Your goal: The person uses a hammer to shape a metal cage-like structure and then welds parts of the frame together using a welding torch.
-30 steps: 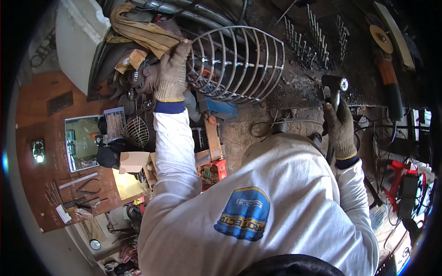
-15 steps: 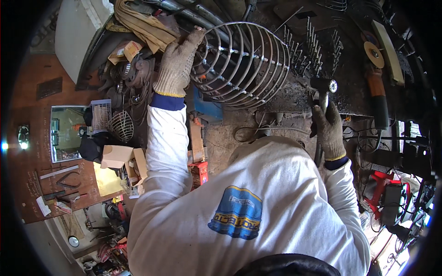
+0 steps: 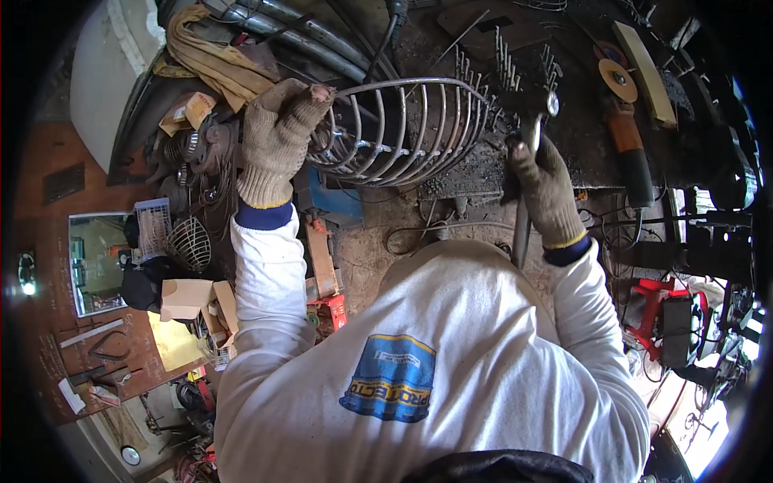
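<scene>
Just tilted the wire cage [image 3: 385, 149] my left hand [image 3: 278, 141]'s gripping, right hand [image 3: 549, 189] clutching the hammer [image 3: 522, 232], probably a handier angle.

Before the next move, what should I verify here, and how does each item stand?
1. Left hand gripping the wire cage: ok, near its rim.
2. Right hand holding the hammer: ok, by the handle.
3. Hammer apart from wire cage: ok.
4. Left glove whole: not ok, a fingertip looks bare.
5. Angle grinder switched off: cannot tell.
</scene>
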The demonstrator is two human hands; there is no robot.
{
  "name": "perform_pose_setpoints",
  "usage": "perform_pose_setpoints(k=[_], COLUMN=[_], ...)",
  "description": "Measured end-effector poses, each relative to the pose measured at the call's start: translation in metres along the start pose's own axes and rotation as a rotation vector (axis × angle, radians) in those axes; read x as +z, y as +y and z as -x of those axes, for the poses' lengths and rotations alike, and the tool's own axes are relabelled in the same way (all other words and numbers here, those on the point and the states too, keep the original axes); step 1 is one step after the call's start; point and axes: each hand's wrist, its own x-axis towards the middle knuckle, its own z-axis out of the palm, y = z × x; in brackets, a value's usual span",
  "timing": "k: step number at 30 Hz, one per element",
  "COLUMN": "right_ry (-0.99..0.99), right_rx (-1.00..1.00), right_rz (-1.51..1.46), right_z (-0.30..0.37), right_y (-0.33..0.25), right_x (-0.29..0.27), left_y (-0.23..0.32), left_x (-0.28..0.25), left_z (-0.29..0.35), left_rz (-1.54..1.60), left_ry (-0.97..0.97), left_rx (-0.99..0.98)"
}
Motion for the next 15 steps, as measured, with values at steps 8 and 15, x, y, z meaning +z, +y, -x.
perform_pose_setpoints(k=[8, 15], right_ry=[0.033, -0.099], right_rx=[0.133, 0.239], right_rz=[-0.465, -0.769], right_z=[-0.026, -0.025], right_y=[-0.003, -0.014], right_x=[0.021, 0.019], left_y=[0.005, 0.000], left_x=[-0.002, -0.001], left_z=[0.020, 0.036], left_rz=[-0.304, -0.207], left_ry=[0.241, 0.083], left_rx=[0.337, 0.599])
